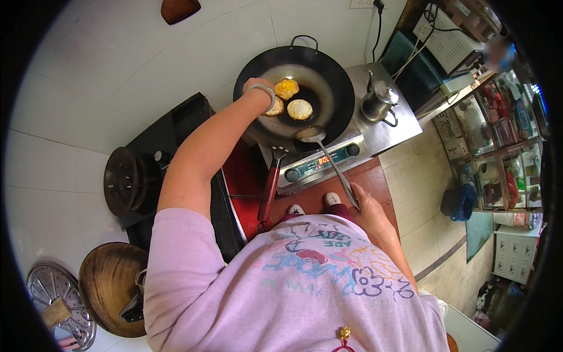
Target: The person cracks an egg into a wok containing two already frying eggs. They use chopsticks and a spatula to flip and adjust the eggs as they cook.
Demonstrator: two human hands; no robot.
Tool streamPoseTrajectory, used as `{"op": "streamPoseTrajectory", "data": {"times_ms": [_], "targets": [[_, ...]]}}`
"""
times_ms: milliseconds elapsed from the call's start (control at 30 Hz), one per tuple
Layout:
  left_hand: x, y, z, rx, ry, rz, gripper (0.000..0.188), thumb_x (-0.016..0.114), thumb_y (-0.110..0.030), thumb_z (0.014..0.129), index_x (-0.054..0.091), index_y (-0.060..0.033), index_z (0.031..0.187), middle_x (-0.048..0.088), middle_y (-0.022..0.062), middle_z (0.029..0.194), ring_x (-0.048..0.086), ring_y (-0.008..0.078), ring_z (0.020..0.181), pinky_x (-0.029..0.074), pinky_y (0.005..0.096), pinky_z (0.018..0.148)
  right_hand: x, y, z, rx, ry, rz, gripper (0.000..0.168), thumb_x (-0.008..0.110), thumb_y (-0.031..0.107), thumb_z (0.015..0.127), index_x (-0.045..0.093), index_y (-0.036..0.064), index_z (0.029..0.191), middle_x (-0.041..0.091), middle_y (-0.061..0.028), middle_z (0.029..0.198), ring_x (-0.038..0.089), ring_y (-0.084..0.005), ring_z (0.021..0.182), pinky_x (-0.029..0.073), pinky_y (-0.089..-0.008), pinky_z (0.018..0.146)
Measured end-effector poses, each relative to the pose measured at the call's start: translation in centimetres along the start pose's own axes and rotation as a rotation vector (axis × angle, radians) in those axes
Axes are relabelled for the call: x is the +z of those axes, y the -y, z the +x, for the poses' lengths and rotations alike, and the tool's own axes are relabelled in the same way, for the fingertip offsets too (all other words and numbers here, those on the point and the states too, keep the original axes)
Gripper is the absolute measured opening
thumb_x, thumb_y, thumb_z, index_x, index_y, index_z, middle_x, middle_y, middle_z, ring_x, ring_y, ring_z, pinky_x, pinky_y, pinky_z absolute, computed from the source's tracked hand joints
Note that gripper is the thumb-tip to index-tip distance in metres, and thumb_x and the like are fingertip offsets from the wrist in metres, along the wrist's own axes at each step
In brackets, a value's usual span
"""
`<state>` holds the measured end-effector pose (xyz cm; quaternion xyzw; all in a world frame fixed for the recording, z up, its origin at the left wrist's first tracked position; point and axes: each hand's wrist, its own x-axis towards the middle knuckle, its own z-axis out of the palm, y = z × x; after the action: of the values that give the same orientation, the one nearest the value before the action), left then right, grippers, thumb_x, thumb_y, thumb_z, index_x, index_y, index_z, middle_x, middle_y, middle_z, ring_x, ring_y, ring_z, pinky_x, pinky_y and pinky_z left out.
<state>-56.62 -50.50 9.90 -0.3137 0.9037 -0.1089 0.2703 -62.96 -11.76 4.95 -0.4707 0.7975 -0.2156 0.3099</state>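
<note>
A black wok with a red handle sits on a steel induction cooker in front of me. Inside it lie a browned fried egg with yellow yolk on top, a paler round egg and a third egg, partly covered by my wrist. My left hand reaches over the wok's left side; its fingers are hidden, so whether it holds anything does not show. My right hand grips the handle of a metal ladle, whose bowl rests low inside the near wall of the wok.
A steel kettle stands right of the wok on the metal top. Left is a black gas hob with a round burner. A wooden chopping board and a cleaver are lower left. Glass-fronted shelves stand right.
</note>
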Motion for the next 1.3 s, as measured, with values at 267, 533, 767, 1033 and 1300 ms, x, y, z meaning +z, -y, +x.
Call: {"op": "streamPoseTrajectory", "data": {"times_ms": [267,533,767,1033,1300], "targets": [[-0.27,-0.1,-0.42,-0.009,-0.004,-0.006,0.024,0.059,-0.014,0.08,0.067,-0.0066,0.101,0.065,0.0109,0.106,0.064,0.024,0.097,0.051,0.0337,0.077,-0.15,0.37,-0.07,-0.004,-0.011,-0.002,0.066,0.06,0.007,0.071,0.035,0.004,0.132,0.057,-0.0281,0.103,0.055,-0.0422,0.096,0.046,-0.0452,0.082],[-0.21,-0.05,-0.52,-0.002,0.001,0.016,0.023,0.058,-0.013,0.08,0.068,-0.0068,0.101,0.065,0.011,0.105,0.064,0.024,0.097,0.051,0.0331,0.077,-0.15,0.44,-0.12,-0.004,-0.013,-0.017,0.064,0.059,0.006,0.071,0.037,0.003,0.13,0.056,-0.0285,0.105,0.055,-0.0421,0.097,0.046,-0.0447,0.082],[-0.45,-0.11,-0.79,-0.004,-0.002,0.002,0.023,0.058,-0.013,0.08,0.068,-0.007,0.1,0.066,0.0108,0.105,0.064,0.0239,0.096,0.051,0.033,0.077,-0.29,0.35,-0.13,-0.007,-0.008,-0.021,0.064,0.059,0.008,0.071,0.036,0.002,0.131,0.056,-0.028,0.105,0.056,-0.0418,0.095,0.046,-0.0448,0.081],[-0.5,-0.17,-0.86,0.006,0.005,0.015,0.023,0.06,-0.013,0.079,0.068,-0.0073,0.1,0.066,0.0108,0.104,0.064,0.0237,0.097,0.051,0.0331,0.077,-0.22,0.46,-0.21,-0.027,-0.021,-0.022,0.063,0.059,0.007,0.071,0.036,0.004,0.13,0.056,-0.0272,0.103,0.056,-0.0416,0.095,0.046,-0.045,0.081],[-0.45,-0.42,-0.25,-0.022,0.021,0.03,0.025,0.063,-0.017,0.077,0.068,-0.01,0.101,0.066,0.0069,0.106,0.063,0.0211,0.097,0.051,0.0319,0.076,-0.27,0.45,-0.26,-0.023,-0.017,-0.007,0.062,0.057,0.006,0.072,0.037,0.004,0.13,0.056,-0.027,0.101,0.056,-0.0416,0.094,0.046,-0.0457,0.08]]}}
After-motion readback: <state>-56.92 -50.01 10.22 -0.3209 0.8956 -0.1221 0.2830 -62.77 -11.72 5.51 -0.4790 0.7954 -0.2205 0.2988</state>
